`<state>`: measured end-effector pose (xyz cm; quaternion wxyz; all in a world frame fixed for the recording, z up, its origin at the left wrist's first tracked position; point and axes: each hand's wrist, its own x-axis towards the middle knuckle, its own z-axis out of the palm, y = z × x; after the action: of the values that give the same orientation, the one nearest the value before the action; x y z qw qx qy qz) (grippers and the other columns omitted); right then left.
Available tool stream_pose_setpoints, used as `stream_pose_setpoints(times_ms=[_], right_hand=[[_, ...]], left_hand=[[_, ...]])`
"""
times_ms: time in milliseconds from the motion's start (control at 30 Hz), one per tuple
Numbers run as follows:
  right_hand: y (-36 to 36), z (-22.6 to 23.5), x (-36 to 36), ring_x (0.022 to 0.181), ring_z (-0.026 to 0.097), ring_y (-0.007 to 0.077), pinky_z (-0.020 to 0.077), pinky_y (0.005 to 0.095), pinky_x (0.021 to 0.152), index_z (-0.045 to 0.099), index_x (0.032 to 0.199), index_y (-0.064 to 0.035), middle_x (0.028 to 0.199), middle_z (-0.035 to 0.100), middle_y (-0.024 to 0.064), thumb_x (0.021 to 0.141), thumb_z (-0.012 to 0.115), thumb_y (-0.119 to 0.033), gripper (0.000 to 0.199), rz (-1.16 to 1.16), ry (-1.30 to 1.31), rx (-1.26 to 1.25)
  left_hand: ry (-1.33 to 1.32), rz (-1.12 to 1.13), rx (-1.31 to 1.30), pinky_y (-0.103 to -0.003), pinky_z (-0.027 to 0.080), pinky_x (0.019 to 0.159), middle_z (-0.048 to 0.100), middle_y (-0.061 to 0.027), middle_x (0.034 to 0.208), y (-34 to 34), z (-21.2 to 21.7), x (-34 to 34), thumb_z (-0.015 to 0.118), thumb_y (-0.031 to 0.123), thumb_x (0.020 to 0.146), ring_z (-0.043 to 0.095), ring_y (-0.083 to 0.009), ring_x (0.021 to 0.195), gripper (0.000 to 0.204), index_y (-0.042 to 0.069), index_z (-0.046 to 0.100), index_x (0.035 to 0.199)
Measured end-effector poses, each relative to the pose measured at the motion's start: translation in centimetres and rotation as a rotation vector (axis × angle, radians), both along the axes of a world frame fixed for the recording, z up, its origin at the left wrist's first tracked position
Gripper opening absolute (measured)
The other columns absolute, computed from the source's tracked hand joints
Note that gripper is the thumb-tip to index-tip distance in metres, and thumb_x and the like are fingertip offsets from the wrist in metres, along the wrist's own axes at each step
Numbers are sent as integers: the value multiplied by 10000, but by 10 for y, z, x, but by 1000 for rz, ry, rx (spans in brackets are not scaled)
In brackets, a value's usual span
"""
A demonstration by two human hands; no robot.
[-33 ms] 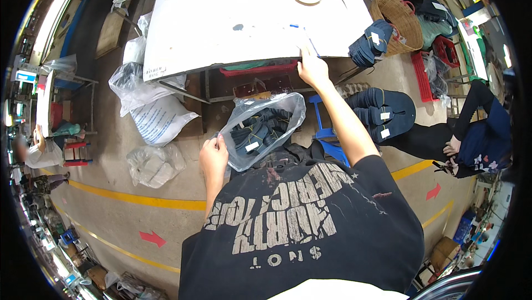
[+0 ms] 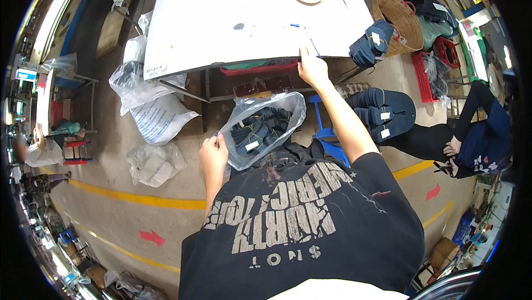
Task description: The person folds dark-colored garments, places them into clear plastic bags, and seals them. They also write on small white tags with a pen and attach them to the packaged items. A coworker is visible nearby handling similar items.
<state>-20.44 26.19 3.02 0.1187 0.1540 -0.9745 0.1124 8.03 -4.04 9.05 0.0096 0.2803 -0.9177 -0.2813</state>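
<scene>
Clear, crinkled plastic is what my left hand [image 2: 213, 156] grips: a see-through bag [image 2: 265, 128] whose rim I pinch between thumb and curled fingers at its lower left edge. It hangs in front of my chest, below the table edge, and holds a bundle of dark navy folded cloth pieces [image 2: 257, 129] with small white tags. How many pieces there are I cannot tell, since the film glares and folds over them.

My right hand [image 2: 312, 68] reaches up to the near edge of the flat white tabletop [image 2: 233, 28], fingers pressed together on a thin pale sheet [image 2: 310, 45] at the rim (whether they pinch it or just press on it is hard to make out).

My black printed shirt hides the floor directly below me. Under the table a blue plastic stool [image 2: 327, 134] is half covered by my forearm. To the right lie stacks of navy folded cloth [image 2: 382, 111] on the concrete floor, and a woven wicker basket [image 2: 396, 14] stands beyond them. A seated person in dark clothes [image 2: 471, 134] is cut off by the picture's rim.
</scene>
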Motion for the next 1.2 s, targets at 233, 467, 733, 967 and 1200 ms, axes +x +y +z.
stream_pose_setpoints(times_ms=[233,467,733,967,1200], right_hand=[[-4,18,-14,671,710,295,581,388,599,679,995,-115,944,676,80,896,667,-94,102,163,388,-1],[-64,135,76,602,649,272,520,349,564,702,917,-103,818,678,75,877,730,-103,49,459,-84,-702],[-93,74,150,702,690,389,541,473,615,600,923,-80,753,682,164,911,678,-150,105,690,-422,-483],[-134,44,159,689,707,366,552,472,597,595,951,-62,741,690,147,876,634,-112,98,973,-417,-333],[-139,35,158,869,736,352,594,468,751,684,1197,-126,1003,743,135,891,650,-169,311,1057,-584,-14]], left_hand=[[237,59,56,-451,511,752,631,-123,865,3,1,-14,721,286,924,658,-329,856,224,69,677,964],[206,141,115,-395,489,643,630,-92,758,-10,-23,-31,746,257,923,620,-265,680,173,100,786,982],[298,264,559,-327,504,713,761,-122,888,-6,-21,-44,719,254,992,648,-142,767,297,-17,774,1101],[179,271,775,-302,498,652,739,-54,778,8,-3,-43,687,338,1020,594,-73,730,396,-48,768,1052],[412,141,521,-296,506,655,719,-61,780,18,-23,-34,707,274,1001,617,-78,710,290,-5,764,1058]])
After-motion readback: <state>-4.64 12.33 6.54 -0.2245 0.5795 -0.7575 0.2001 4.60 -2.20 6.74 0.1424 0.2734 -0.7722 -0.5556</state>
